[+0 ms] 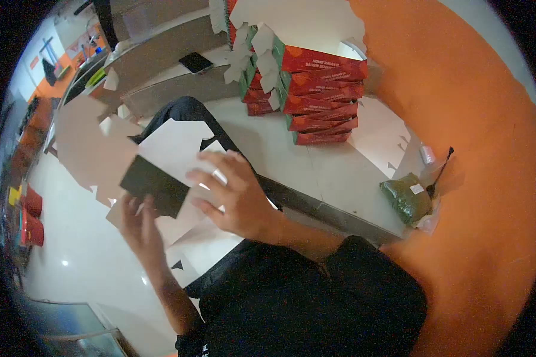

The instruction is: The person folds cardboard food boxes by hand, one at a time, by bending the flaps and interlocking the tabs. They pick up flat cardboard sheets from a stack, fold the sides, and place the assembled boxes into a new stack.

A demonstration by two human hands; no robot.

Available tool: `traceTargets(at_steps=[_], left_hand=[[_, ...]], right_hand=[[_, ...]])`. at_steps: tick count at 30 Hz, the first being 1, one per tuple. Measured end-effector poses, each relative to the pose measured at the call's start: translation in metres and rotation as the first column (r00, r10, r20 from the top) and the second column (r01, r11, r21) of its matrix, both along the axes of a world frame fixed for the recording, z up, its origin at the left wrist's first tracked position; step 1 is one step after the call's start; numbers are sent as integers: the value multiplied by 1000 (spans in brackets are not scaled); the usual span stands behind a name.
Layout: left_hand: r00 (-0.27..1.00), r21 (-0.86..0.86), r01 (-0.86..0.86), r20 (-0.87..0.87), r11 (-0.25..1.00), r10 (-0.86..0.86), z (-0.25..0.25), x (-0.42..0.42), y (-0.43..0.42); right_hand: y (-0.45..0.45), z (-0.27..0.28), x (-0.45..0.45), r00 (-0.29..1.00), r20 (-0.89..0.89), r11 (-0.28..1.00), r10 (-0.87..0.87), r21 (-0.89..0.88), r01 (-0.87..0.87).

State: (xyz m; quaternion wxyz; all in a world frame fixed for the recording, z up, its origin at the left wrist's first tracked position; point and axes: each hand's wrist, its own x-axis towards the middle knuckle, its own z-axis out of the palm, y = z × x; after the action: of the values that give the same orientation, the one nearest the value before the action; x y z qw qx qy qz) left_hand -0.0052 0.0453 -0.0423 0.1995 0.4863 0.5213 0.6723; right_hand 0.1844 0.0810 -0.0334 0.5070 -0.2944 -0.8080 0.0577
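A dark green rectangular panel (pixel 155 185) lies tilted over pale cut cardboard sheets (pixel 175 143) on the person's lap. At the panel's lower left edge is my left hand (pixel 142 223), slightly blurred, its fingers raised and apart; whether they press on the panel is hard to tell. My right hand (pixel 235 193) is over the white cardboard, right of the panel, with its fingers spread and nothing gripped. More die-cut sheets (pixel 80 140) fan out at the left.
Red folded boxes (pixel 324 89) stand stacked on the grey ledge, with a second stack (pixel 261 98) behind. A phone (pixel 196 62) lies farther back. At right are a green-filled plastic bag (pixel 406 199) and a small white roll (pixel 427 154). Red containers (pixel 32 217) stand far left.
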Motion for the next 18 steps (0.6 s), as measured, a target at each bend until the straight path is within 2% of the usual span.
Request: traceTargets(at_steps=[2,3,6,7,8,10,11,12,16,18], left_hand=[[994,1,10,104,1000,-10,29,4,-4],[993,-10,-6,120,1000,7,34,4,-6],[993,33,-24,120,999,20,34,-9,-2],[991,68,-11,134,998,1,33,-11,0],[984,85,11,177,996,-26,33,-9,-1],[964,113,35,259,993,-63,40,7,-7],[977,50,41,208,998,-50,38,7,-9],[987,-8,38,158,999,-36,34,7,-9],[930,87,184,306,979,-202,32,4,-5],[933,98,190,292,977,-210,30,0,-3]], right_hand=[[10,-1,2,976,-217,997,12,-78,-29],[11,-5,3,929,-355,930,105,-296,-218],[0,-9,1,878,-395,778,271,-448,-441],[1,-11,-3,846,-374,827,380,-273,-492],[5,-10,-8,852,-297,882,432,-56,-467],[7,-12,-12,937,-145,949,317,52,-312],[10,-7,-15,952,-122,954,281,139,-264],[10,0,-15,958,-106,957,265,152,-248],[23,-4,-13,959,39,934,279,220,-281],[22,0,-9,949,83,930,304,192,-315]])
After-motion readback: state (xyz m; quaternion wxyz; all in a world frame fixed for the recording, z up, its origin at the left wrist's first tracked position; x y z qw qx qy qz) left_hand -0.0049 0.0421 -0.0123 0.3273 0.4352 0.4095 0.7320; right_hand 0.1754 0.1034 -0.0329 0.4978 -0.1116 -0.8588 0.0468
